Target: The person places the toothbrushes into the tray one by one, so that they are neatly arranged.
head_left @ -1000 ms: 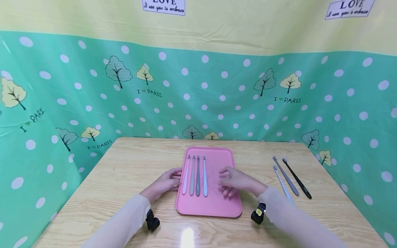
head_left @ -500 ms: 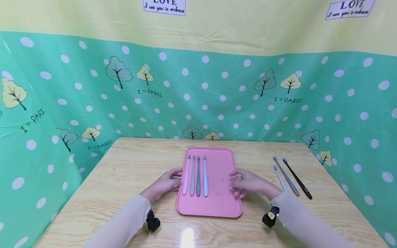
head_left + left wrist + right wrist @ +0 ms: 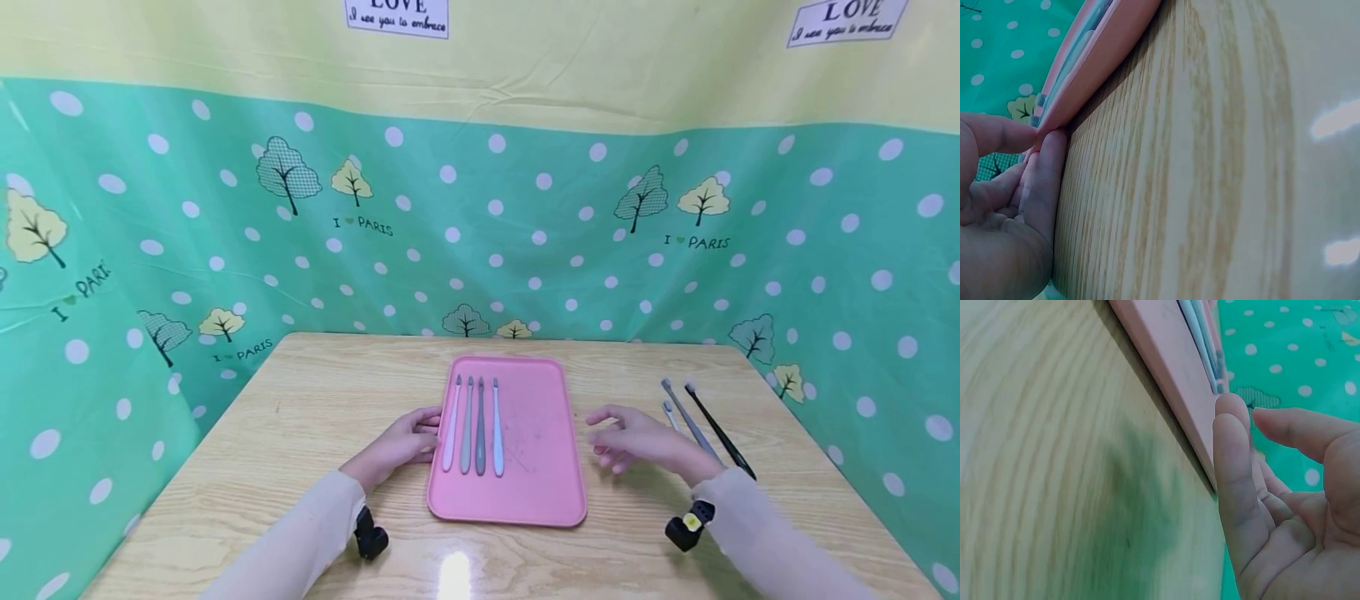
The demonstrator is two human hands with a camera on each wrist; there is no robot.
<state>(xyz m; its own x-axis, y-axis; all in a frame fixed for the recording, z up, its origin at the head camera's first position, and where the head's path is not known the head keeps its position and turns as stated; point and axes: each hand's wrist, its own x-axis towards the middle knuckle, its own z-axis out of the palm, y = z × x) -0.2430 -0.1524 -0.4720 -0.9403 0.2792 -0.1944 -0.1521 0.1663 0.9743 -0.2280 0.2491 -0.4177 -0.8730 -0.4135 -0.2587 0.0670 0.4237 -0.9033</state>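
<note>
A pink tray lies on the table, bearing several slim toothbrushes side by side on its left half, including a dark grey toothbrush and a light blue toothbrush. My left hand is at the tray's left edge; in the left wrist view the thumb and a finger pinch its rim. Just off the tray's right edge, my right hand hovers over the table with nothing in it. Its fingers are loosely bent, thumb and fingertips apart.
To the right lie a black toothbrush, a grey toothbrush and a light blue one, the latter two partly hidden by my right arm. The wooden table ends at a green dotted curtain behind and at the sides.
My right hand has moved from above the tray's right half rightward past its edge, toward the toothbrushes on the table. The left hand and tray have stayed in place.
</note>
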